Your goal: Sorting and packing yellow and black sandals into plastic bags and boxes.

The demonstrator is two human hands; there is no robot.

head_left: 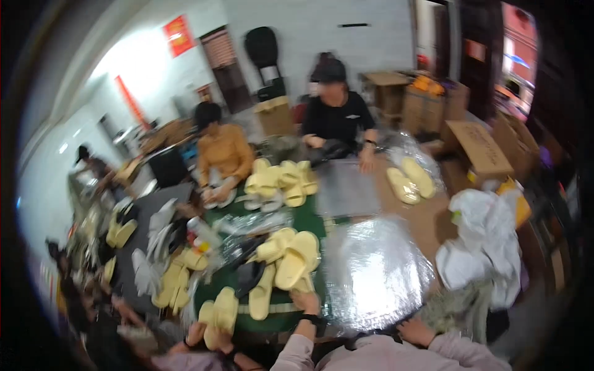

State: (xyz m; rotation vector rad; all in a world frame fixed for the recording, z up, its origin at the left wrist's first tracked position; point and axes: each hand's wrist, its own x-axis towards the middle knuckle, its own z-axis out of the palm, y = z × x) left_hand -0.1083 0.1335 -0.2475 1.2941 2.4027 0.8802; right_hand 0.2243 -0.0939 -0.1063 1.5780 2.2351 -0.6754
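My left hand (305,302), with a dark band at the wrist, reaches to the near edge of a pile of pale yellow slippers (296,264). It is at the lowest slipper (303,284); blur hides whether its fingers close on it. My right hand (416,332) lies at the table's near edge with fingers spread, holding nothing. Beside its fingertips is a stack of shiny clear plastic bags (377,272). To my left, a co-worker's hands (210,336) hold a pair of yellow slippers (219,309).
Across the table sit a person in black (340,117) and one in orange (224,151). More yellow slippers (281,179) lie before them; another pair (411,180) rests on plastic. White bags (482,241) and cardboard boxes (479,148) stand at right.
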